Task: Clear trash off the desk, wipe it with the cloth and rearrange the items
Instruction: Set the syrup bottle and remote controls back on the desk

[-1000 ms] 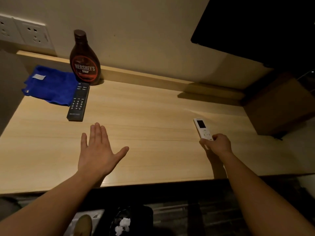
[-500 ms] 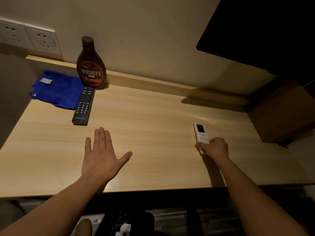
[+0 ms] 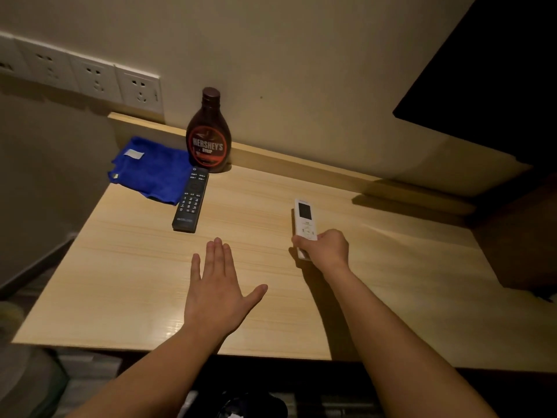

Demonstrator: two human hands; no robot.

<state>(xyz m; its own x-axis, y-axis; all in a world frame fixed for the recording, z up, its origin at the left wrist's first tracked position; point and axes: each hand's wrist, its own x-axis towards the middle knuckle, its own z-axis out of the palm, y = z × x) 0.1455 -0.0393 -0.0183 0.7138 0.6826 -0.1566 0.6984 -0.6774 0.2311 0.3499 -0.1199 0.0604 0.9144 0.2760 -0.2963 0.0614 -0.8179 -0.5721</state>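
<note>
My right hand (image 3: pixel 327 250) grips the lower end of a white remote (image 3: pixel 304 220) with a small dark screen, held just over the wooden desk (image 3: pixel 391 267) right of centre. My left hand (image 3: pixel 218 291) hovers flat and open above the desk's front middle, fingers together and thumb spread. A black remote (image 3: pixel 190 199) lies at the back left, its far end close to a brown Hershey's syrup bottle (image 3: pixel 209 134) standing by the wall ledge. A folded blue cloth (image 3: pixel 150 168) lies left of the black remote, touching it.
Several wall sockets (image 3: pixel 90 76) run along the wall at the left. A dark screen (image 3: pixel 497 70) hangs at the upper right, with a brown box-like unit (image 3: pixel 518 230) below it. A dark bin with white paper (image 3: pixel 238 411) sits under the desk's front edge.
My right hand has carried the white remote leftward toward the desk's middle. The view has swung to the left. My left hand stays open above the desk.
</note>
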